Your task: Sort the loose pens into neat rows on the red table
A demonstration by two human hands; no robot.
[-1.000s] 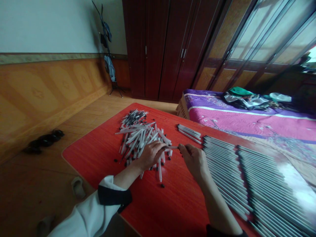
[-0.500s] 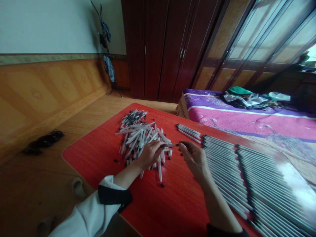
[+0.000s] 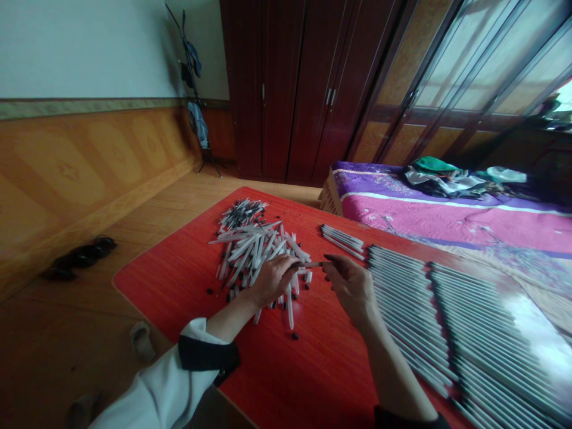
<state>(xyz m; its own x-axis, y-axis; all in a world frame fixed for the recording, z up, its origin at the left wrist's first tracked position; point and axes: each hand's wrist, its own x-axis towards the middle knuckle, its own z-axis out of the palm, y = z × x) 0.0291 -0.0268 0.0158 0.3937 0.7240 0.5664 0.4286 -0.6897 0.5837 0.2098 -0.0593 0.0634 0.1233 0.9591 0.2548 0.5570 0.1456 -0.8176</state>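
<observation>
Head view: L hand point(image 3: 272, 280) closed on a thin pen point(image 3: 310, 264), its dark tip pointing right, held level just above the table. R hand point(image 3: 353, 292) has fingers part-curled right by that tip; can't tell if touching or gripping. Pen pile point(image 3: 254, 256) sits under & beside L hand, a jumble of white barrels w/ black-tipped ones bunched at the far end. Loose black caps point(image 3: 295, 336) dot the table around it. Right of the hands, long rows of pens point(image 3: 447, 316) lie neatly side by side, w/ a small bunch point(image 3: 342, 241) just past them. Table point(image 3: 179, 280) is glossy red, glare at far right. Beyond: bed point(image 3: 447, 214) w/ pink & purple cover, clothes heaped on it; wood floor point(image 3: 170, 202) w/ slippers point(image 3: 142, 341); dark wardrobe point(image 3: 286, 89); coat rack point(image 3: 194, 77) in the corner.
</observation>
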